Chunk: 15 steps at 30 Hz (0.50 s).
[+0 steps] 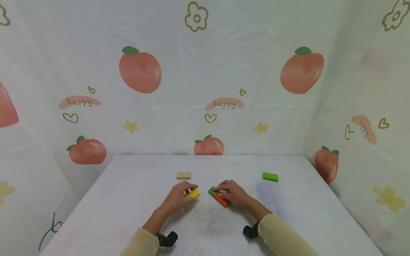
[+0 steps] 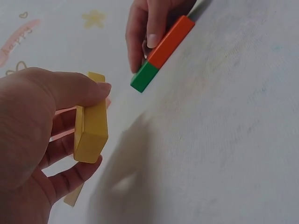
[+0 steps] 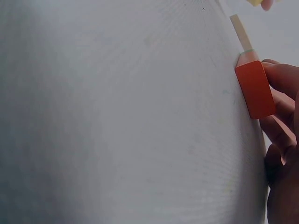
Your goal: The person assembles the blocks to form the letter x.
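Note:
My left hand [image 1: 178, 197] pinches a yellow block [image 2: 92, 133] between thumb and fingers, tilted and raised off the table in the left wrist view. Across from it, my right hand [image 1: 236, 194] holds an orange block [image 1: 222, 200] low at the table surface. A green block [image 2: 145, 76] sits end to end with the orange one, forming one straight row. One right fingertip rests at the green block, while the thumb lies along the orange side. In the right wrist view the orange block's end face [image 3: 256, 91] shows, and the green is mostly hidden behind it.
A pale wooden block [image 1: 184, 175] lies beyond my left hand. Farther right, a light green block [image 1: 270, 177] lies on the white table [image 1: 144, 170]. Printed cloth [image 1: 179, 71] hangs behind and at the sides. Black wrist mounts [image 1: 168, 239] stick out near both sleeves.

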Available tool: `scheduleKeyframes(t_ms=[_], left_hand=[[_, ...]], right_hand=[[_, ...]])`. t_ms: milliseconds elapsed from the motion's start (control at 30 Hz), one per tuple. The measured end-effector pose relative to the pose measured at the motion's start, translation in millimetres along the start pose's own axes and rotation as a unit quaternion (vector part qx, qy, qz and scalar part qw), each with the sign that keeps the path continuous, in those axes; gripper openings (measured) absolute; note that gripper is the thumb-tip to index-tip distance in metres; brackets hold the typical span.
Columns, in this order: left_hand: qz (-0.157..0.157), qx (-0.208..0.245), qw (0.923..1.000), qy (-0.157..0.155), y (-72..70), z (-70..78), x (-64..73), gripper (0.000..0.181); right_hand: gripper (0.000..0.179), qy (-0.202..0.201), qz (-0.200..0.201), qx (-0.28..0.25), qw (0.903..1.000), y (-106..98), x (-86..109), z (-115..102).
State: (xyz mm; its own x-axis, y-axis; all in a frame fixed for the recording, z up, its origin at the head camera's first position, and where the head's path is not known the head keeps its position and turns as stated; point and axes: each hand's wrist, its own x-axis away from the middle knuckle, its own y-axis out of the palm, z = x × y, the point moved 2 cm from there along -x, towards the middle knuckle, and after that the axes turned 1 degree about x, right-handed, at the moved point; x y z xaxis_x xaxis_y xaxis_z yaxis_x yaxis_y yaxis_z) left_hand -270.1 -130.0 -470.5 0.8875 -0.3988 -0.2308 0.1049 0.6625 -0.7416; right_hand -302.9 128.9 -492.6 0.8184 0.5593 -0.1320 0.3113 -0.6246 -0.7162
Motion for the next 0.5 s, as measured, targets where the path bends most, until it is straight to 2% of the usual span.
scheduleKeyframes(t_ms=[500], left_hand=[[0.04,0.009,0.9991,0.009,7.6,6.5,-5.4,0.039]], right_hand=[[0.025,0.005,-0.002,0.011,0.9999,0.0,0.3,-1.2]])
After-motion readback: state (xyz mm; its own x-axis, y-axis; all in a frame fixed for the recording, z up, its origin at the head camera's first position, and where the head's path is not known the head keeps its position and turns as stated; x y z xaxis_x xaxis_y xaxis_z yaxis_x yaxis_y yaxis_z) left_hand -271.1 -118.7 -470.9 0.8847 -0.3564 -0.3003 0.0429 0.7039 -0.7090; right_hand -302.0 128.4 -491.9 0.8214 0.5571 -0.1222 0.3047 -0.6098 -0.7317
